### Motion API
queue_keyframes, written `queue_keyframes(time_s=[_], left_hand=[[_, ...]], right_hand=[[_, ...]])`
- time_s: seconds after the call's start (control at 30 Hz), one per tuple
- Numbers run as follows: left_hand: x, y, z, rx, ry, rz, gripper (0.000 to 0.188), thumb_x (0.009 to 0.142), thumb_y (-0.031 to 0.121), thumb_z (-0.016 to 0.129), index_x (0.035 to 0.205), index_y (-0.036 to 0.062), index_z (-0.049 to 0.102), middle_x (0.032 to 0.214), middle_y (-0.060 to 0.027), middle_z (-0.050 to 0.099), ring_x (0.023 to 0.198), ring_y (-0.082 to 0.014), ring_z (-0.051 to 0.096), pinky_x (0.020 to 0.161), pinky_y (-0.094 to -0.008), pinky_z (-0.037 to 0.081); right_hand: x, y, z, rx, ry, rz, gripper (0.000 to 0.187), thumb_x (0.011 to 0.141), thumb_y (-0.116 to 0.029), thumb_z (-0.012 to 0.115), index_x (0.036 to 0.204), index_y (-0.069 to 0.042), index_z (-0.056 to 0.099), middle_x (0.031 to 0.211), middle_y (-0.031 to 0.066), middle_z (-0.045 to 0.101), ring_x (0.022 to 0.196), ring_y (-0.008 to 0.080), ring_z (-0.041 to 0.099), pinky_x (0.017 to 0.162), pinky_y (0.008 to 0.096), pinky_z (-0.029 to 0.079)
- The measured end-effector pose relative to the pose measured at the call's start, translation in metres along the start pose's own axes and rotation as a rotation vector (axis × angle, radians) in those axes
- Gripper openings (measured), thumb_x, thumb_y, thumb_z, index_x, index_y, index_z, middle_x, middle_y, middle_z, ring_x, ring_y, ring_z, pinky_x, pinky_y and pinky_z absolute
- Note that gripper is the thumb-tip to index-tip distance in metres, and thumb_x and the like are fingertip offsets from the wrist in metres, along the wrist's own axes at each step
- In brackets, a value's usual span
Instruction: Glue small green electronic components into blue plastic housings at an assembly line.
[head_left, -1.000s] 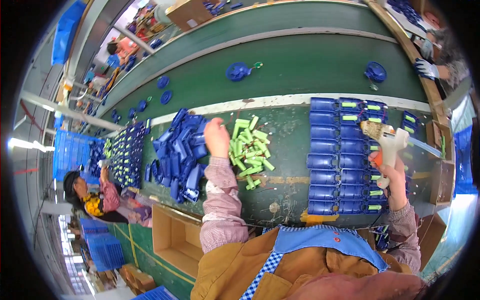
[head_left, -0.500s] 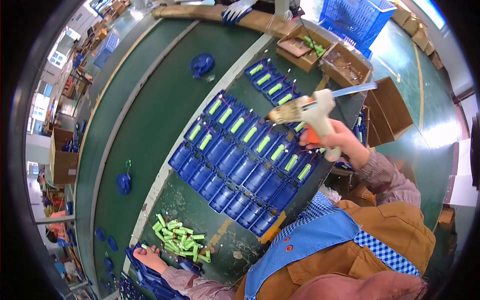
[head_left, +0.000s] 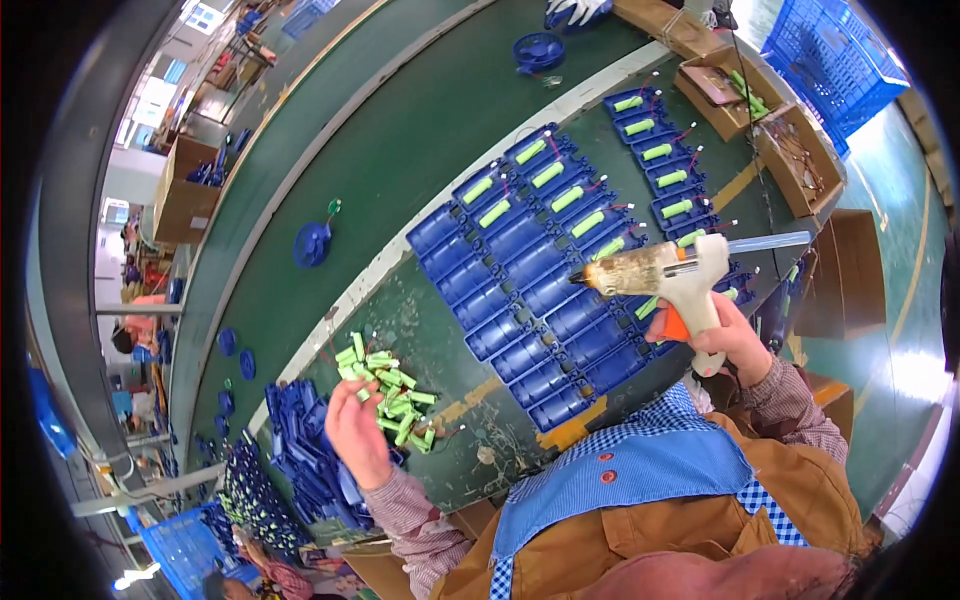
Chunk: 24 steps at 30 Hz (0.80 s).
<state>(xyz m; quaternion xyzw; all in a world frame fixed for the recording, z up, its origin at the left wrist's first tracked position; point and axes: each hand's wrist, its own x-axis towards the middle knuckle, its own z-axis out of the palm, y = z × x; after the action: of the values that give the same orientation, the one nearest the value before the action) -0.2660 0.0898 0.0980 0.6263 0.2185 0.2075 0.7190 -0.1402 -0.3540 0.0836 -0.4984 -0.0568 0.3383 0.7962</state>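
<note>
My right hand is wrapped round the handle of a white hot glue gun. Its stained nozzle points left over rows of blue plastic housings, and a clear glue stick juts from its back. Many housings carry a green cylindrical battery with thin wires; those in the nearer rows hold none. On the left, my left hand is closed, its fingertips pinching a green battery. Just beyond it is a loose pile of green batteries. Beside that hand lies a heap of blue housings.
A green conveyor belt curves along the far side, with blue round parts on it. Small cardboard boxes with batteries and wires stand at the right, near a blue crate. Another person's gloved hand shows at the top.
My left hand has moved from the heap of blue housings to the edge of the battery pile. The glue gun stays in my right hand, now lower over the housings. The whole view has shifted.
</note>
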Motion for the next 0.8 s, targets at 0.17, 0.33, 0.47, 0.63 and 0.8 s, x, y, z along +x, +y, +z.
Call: queue_keyframes(time_s=[0.17,0.33,0.47,0.63,0.8], left_hand=[[-0.017,-0.034,0.045,-0.076,-0.025,-0.015,0.014,0.084,-0.007,0.057,0.096,-0.0009,0.061,0.106,-0.0126,0.062,0.088,-0.0202,0.063,0.073,-0.0283,0.054],[-0.035,-0.067,0.072,-0.177,-0.033,-0.128,0.010,0.087,-0.004,0.055,0.096,-0.0001,0.058,0.104,-0.0158,0.064,0.082,-0.0201,0.065,0.068,-0.0285,0.054],[-0.042,-0.072,0.086,-0.257,-0.056,-0.136,0.011,0.088,-0.004,0.055,0.095,0.0030,0.050,0.103,-0.0181,0.064,0.074,-0.0176,0.065,0.060,-0.0258,0.054],[-0.041,-0.074,0.088,-0.313,-0.068,-0.127,0.015,0.088,-0.004,0.056,0.093,0.0052,0.045,0.100,-0.0210,0.065,0.064,-0.0168,0.064,0.054,-0.0243,0.052],[-0.043,-0.077,0.084,-0.322,-0.065,-0.156,0.018,0.087,-0.004,0.057,0.084,0.0066,0.043,0.098,-0.0207,0.066,0.059,-0.0132,0.061,0.049,-0.0214,0.048]], right_hand=[[0.013,0.015,0.010,-0.019,-0.084,0.077,0.062,0.069,-0.020,0.064,0.125,0.003,0.047,0.109,0.0162,0.062,0.106,0.0240,0.060,0.097,0.0351,0.043],[0.004,0.021,0.015,-0.046,-0.055,0.115,0.062,0.068,-0.017,0.061,0.125,0.003,0.046,0.108,0.0151,0.062,0.105,0.0244,0.060,0.097,0.0362,0.044],[0.001,0.025,0.017,-0.060,-0.059,0.139,0.062,0.068,-0.017,0.061,0.125,0.004,0.046,0.109,0.0158,0.061,0.106,0.0255,0.060,0.097,0.0366,0.045],[0.002,0.025,0.020,-0.031,-0.062,0.136,0.060,0.069,-0.015,0.060,0.125,0.004,0.046,0.110,0.0172,0.061,0.106,0.0280,0.060,0.096,0.0365,0.048],[0.000,0.028,0.022,-0.023,-0.057,0.129,0.057,0.070,-0.011,0.060,0.124,0.004,0.046,0.109,0.0177,0.061,0.105,0.0279,0.061,0.095,0.0375,0.048]])
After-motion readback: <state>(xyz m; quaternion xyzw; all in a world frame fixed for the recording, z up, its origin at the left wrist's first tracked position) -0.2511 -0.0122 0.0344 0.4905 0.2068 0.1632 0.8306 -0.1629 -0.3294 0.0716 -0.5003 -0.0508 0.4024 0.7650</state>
